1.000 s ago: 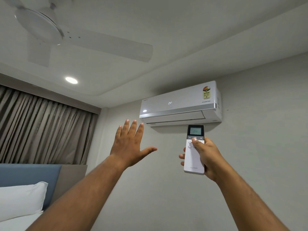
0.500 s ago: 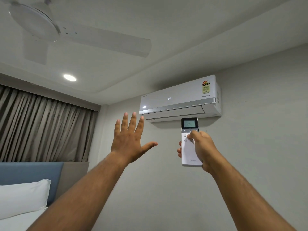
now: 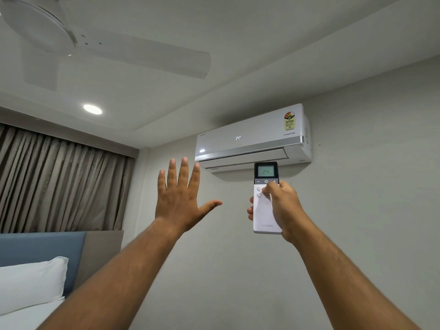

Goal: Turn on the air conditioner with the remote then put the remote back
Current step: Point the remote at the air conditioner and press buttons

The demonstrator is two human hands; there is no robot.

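A grey wall point(image 3: 357, 222) and a stepped ceiling point(image 3: 262, 44) are seen to fill most of the view. A white ceiling fan point(image 3: 71, 39) is mounted at upper left, one blade extended to the right. Brown pleated curtains point(image 3: 59, 184) are hung along the left side, below a recessed ceiling light point(image 3: 92, 109) that is lit. A blue headboard point(image 3: 40, 246) and a white pillow point(image 3: 28, 282) are noted at lower left.

The air conditioner point(image 3: 252, 136) is fixed high on the wall, right of centre. "24" is displayed on its front panel, and a coloured rating label is attached near its right end.

Both bare forearms are raised toward the unit. The left hand point(image 3: 178, 201) is held up empty, fingers straight and spread, thumb extended to the right, well apart from the remote.

The remote point(image 3: 264, 210) is gripped upright by the right hand point(image 3: 283, 208), just below the unit's lower edge. Its lit screen is marked "24". The thumb is bent over the upper button area, just beneath the power symbol; whether a button is pressed cannot be told. Fingertips are wrapped around the remote's left edge.
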